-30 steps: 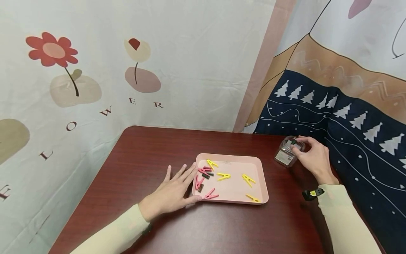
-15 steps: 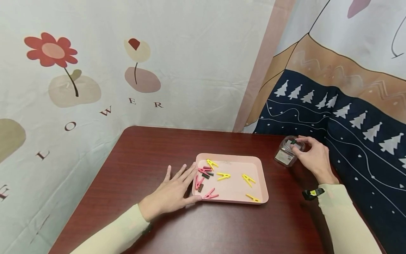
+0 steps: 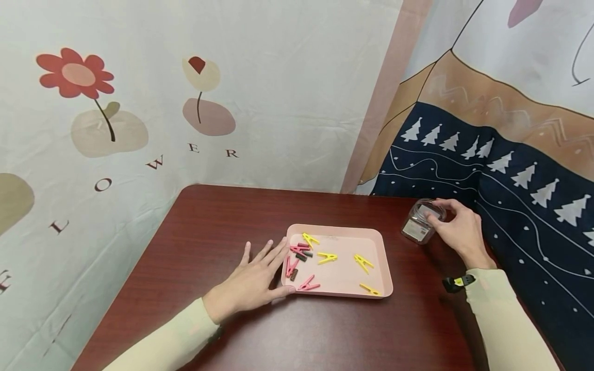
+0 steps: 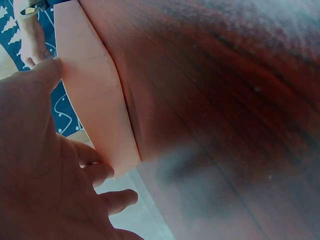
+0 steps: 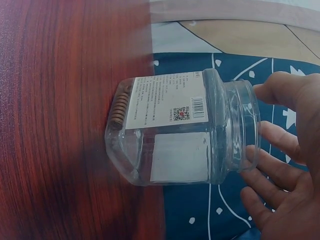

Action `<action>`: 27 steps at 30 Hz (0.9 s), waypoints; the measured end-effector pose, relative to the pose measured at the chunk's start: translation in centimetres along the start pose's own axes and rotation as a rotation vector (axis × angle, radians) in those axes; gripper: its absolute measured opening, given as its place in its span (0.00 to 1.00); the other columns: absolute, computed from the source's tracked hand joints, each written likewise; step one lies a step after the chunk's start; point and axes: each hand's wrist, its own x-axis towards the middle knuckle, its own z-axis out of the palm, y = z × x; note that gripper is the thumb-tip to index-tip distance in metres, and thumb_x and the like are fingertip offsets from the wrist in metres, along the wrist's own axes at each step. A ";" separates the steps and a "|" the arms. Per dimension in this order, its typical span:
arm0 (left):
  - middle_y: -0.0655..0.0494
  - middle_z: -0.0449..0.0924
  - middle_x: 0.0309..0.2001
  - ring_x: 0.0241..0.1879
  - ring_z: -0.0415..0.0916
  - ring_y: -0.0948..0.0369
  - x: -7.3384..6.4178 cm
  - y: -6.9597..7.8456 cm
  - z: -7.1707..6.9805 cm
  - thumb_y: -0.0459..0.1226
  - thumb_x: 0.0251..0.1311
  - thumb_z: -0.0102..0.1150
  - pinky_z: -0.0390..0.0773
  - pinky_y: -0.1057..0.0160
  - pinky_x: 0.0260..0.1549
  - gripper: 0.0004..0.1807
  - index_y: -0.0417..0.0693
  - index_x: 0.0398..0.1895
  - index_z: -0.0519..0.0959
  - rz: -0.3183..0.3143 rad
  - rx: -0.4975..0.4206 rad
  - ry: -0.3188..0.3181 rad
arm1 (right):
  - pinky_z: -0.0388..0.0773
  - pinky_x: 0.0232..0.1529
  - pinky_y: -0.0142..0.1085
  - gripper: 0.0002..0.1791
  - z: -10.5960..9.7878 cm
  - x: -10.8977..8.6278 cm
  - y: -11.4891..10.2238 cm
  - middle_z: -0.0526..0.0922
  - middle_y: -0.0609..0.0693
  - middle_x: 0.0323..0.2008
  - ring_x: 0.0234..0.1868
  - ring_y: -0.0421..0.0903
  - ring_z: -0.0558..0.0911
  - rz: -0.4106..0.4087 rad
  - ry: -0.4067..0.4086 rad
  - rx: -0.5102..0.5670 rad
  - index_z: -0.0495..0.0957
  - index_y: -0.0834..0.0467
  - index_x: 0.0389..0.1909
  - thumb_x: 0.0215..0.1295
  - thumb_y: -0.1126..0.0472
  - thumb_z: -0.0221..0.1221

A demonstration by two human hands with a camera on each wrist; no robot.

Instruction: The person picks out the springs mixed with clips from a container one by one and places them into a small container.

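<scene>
My left hand (image 3: 252,283) has its fingers spread against the left side of a pink tray (image 3: 348,242); the left wrist view shows fingertips at the tray's outer wall (image 4: 95,95). Yellow clothespins (image 3: 327,257), pink clothespins (image 3: 308,284) and several dark coil springs (image 3: 294,274) lie in the tray, the pink ones and springs bunched at its left. At the back right stands a clear lidless jar (image 3: 416,230) with a label. My right hand (image 3: 459,231) is at its mouth, thumb and fingers parted around the rim. One coil spring (image 5: 119,107) lies at the jar's bottom.
Everything stands on a dark red wooden table (image 3: 223,216). A pale flower-print cloth (image 3: 287,103) hangs behind it. On the right, close beside the jar and my right arm, hangs a navy tree-print cloth (image 3: 524,232).
The small dark spring that my right fingers held at the jar's mouth has left them and is now out of sight in the head view. Both hands stay in place.
</scene>
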 end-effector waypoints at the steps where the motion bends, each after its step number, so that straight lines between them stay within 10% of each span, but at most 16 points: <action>1: 0.53 0.50 0.98 0.95 0.55 0.38 0.0 0.0 0.0 0.75 0.80 0.56 0.45 0.12 0.86 0.58 0.51 0.98 0.55 0.001 -0.001 0.001 | 0.71 0.49 0.34 0.27 0.0 0.0 0.0 0.89 0.69 0.70 0.58 0.64 0.84 0.002 -0.001 0.001 0.86 0.62 0.71 0.81 0.49 0.72; 14: 0.52 0.51 0.98 0.95 0.56 0.37 0.1 0.0 -0.1 0.74 0.80 0.57 0.46 0.11 0.85 0.58 0.50 0.98 0.55 0.011 0.004 0.004 | 0.70 0.50 0.36 0.26 -0.2 -0.3 -0.4 0.88 0.69 0.71 0.60 0.66 0.84 -0.011 0.012 0.008 0.87 0.62 0.70 0.80 0.51 0.72; 22: 0.53 0.49 0.98 0.95 0.54 0.38 0.2 0.0 -0.2 0.74 0.80 0.57 0.44 0.12 0.86 0.58 0.52 0.98 0.54 0.008 0.006 -0.002 | 0.77 0.71 0.71 0.24 0.0 -0.2 -0.8 0.87 0.70 0.72 0.71 0.71 0.83 -0.073 0.059 0.019 0.88 0.64 0.67 0.78 0.56 0.73; 27: 0.53 0.50 0.98 0.95 0.55 0.38 0.1 -0.1 -0.2 0.74 0.80 0.57 0.45 0.12 0.86 0.58 0.51 0.98 0.55 0.005 0.009 -0.008 | 0.78 0.71 0.75 0.22 0.4 -0.5 -1.4 0.87 0.70 0.70 0.72 0.72 0.82 -0.125 0.084 0.022 0.89 0.64 0.65 0.76 0.59 0.73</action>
